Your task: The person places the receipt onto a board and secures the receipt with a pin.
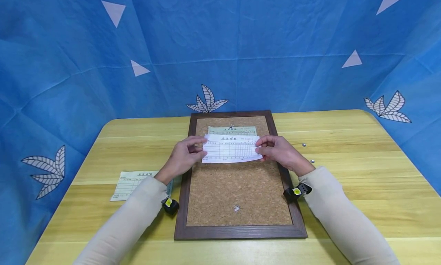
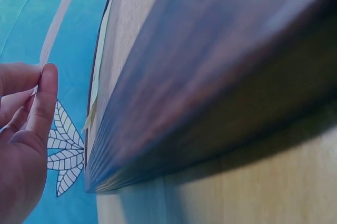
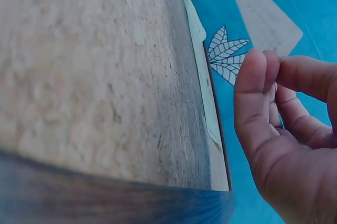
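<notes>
A white printed form slip is stretched between both hands above the upper part of a cork board with a dark wooden frame. My left hand pinches its left edge between thumb and fingers; the right hand pinches the right edge. In both wrist views the slip is held clear of the cork. Behind it, a pale green form lies at the board's top, partly hidden by the white slip. A shiny pushpin sits at that green form's upper edge.
Another green form lies on the wooden table left of the board, partly under my left sleeve. A small shiny pin cluster is on the lower cork. Two metal tacks, an upper tack and a lower tack, lie to the right.
</notes>
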Demonstrator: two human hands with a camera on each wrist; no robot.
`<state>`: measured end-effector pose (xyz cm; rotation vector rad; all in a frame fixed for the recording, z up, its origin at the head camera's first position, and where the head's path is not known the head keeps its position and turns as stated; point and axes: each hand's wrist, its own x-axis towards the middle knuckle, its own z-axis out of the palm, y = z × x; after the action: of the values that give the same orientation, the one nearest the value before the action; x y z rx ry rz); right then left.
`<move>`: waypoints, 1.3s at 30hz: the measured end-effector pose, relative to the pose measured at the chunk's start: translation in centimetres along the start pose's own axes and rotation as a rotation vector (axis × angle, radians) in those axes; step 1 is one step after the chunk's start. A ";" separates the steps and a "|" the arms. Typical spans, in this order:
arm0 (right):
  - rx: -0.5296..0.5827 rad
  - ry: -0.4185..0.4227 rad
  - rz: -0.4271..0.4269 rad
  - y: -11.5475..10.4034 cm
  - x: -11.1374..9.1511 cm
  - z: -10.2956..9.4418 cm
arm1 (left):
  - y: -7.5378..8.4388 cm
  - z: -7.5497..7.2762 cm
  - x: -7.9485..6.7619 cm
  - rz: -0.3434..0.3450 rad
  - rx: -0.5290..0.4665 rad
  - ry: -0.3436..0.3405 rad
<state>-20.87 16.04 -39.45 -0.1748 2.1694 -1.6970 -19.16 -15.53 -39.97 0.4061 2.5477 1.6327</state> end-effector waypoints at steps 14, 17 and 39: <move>-0.249 0.019 -0.092 0.5 0.1 -0.1 | -0.2 0.3 0.3 0.001 0.020 -0.041; -0.270 0.025 -0.113 0.6 0.1 -0.1 | -0.2 0.5 0.4 0.010 0.039 -0.048; -0.418 -0.010 -0.149 1.1 0.8 -0.1 | -1.2 1.1 0.6 0.033 0.221 -0.090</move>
<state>-21.52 16.19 -40.60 -0.4648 2.5331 -1.2854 -19.71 -14.92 -41.48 0.5292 2.6741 1.3132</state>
